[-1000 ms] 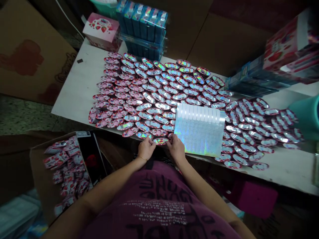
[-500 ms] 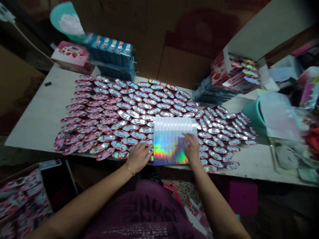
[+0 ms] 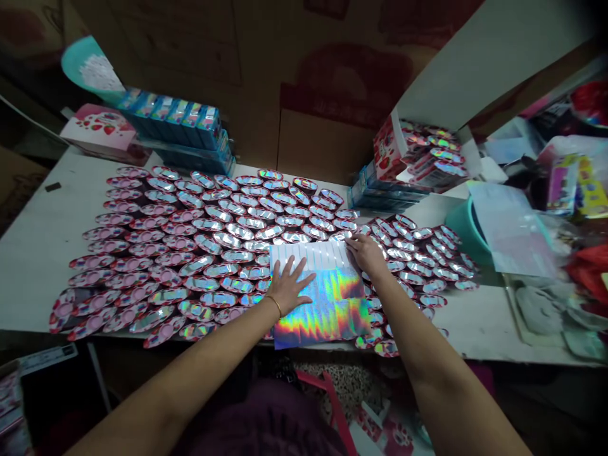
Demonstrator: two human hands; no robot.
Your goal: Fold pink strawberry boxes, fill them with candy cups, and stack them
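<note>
A holographic rainbow sheet point(image 3: 332, 310) with a row of white strips along its far edge lies on the white table point(image 3: 33, 253), over several rows of small pink-rimmed shiny oval pieces point(image 3: 190, 247). My left hand point(image 3: 289, 285) lies flat on the sheet's left part with its fingers spread. My right hand point(image 3: 363, 251) rests at the sheet's far right corner, fingers curled and pinching at the white strips; I cannot make out anything held.
Blue packs point(image 3: 180, 123) and a pink strawberry box point(image 3: 102, 130) stand at the back left. An open box of shiny pieces point(image 3: 427, 152) sits at the back right, beside a teal tub point(image 3: 463, 228) and clutter. Cardboard walls point(image 3: 308, 139) rise behind the table.
Both hands left the oval piece at the near edge and moved onto the holographic sheet, the left now flat on it, the right at its far corner. My view turned to the right.
</note>
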